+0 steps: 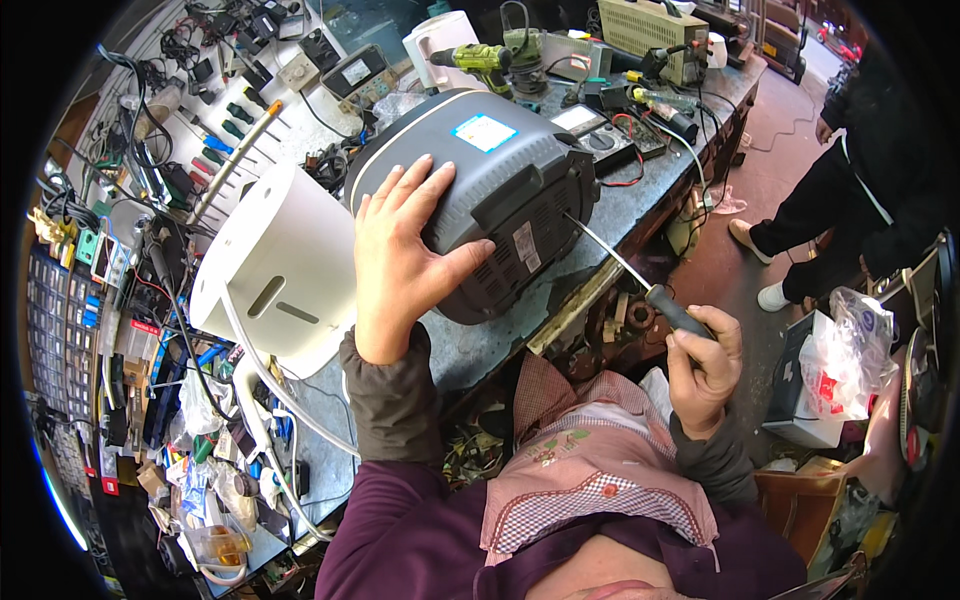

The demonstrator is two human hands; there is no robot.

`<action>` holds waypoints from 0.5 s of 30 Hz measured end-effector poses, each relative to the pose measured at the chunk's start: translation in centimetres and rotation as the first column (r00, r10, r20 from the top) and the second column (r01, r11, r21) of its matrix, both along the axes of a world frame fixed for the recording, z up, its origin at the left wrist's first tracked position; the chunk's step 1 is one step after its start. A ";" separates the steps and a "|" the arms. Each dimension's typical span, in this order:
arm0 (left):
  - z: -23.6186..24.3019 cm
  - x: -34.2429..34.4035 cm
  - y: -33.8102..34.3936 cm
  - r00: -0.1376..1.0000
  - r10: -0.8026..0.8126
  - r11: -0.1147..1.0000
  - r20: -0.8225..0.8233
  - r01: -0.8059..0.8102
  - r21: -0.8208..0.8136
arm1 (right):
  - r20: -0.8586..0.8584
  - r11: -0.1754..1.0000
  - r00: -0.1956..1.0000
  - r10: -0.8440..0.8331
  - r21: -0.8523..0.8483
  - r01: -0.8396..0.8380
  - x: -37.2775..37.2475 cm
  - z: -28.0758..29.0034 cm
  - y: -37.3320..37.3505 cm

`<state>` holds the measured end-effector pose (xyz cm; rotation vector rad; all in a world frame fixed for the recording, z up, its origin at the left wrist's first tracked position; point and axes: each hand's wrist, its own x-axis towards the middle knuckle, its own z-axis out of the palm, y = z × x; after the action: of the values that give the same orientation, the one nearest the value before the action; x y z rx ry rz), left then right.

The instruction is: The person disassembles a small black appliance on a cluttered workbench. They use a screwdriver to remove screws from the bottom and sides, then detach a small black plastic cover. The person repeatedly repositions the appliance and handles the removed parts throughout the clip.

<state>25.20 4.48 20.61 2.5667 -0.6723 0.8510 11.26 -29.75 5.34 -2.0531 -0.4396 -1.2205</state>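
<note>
A dark grey, rounded appliance (pixel 410 140) lies on its side on the bench, its vented underside turned toward me. My left hand (pixel 412 235) rests on its casing with the fingers spread and the thumb stretched toward the base. My right hand (pixel 704 370) is wrapped round the dark handle of a long screwdriver (pixel 625 262). The shaft's tip reaches the vented underside near its right edge; whether it sits in a screw is too small to tell. A blue and white sticker (pixel 485 133) shows on the casing.
A white appliance (pixel 290 260) with a hose stands left of the grey one. Behind lie a green cordless drill (pixel 478 60), a multimeter (pixel 602 140) and a beige bench instrument (pixel 655 35). Screwdrivers (pixel 240 150) hang in a rack. Another person (pixel 840 170) stands at the right.
</note>
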 end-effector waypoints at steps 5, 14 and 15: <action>0.0 0.1 0.0 1.000 -0.012 1.000 0.002 0.012 -0.015 | -0.373 0.873 0.917 0.143 0.484 0.061 0.0 -0.2 -0.9; 0.9 2.8 2.9 0.981 -0.155 0.964 -0.119 0.124 -0.235 | -0.039 0.853 0.983 0.177 0.504 -0.134 0.9 -0.1 1.2; 1.4 3.6 3.4 0.963 -0.200 0.943 -0.181 0.139 -0.302 | 0.004 0.865 0.982 0.189 0.474 -0.168 1.3 0.6 1.3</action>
<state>28.81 7.85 22.01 2.2580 -0.6427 0.5643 12.58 -28.48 5.96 -1.5779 -0.2691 -1.0461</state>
